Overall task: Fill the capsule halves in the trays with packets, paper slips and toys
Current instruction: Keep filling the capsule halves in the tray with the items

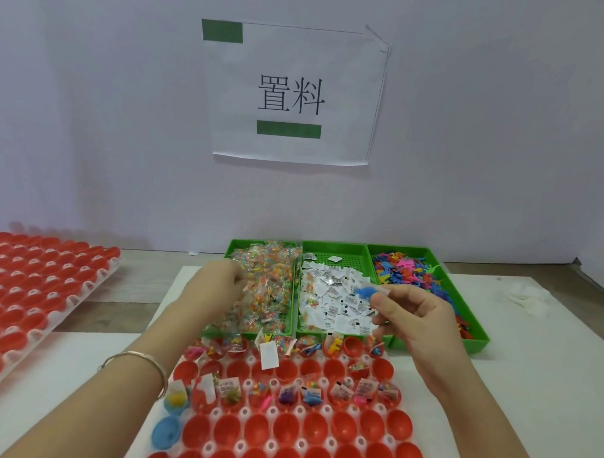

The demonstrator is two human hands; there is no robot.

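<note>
Toy [365, 292], blue — the right hand [424, 322] pinches it between thumb and fingertips, over the slips bin [344, 257]. Light?
— Likely light, rubbery; hold its body. Left hand [220, 280] sits among the far-left packets [267, 296], grip unclear.

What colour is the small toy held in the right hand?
Blue; the head view shows the toy pinched by the right hand.
</note>
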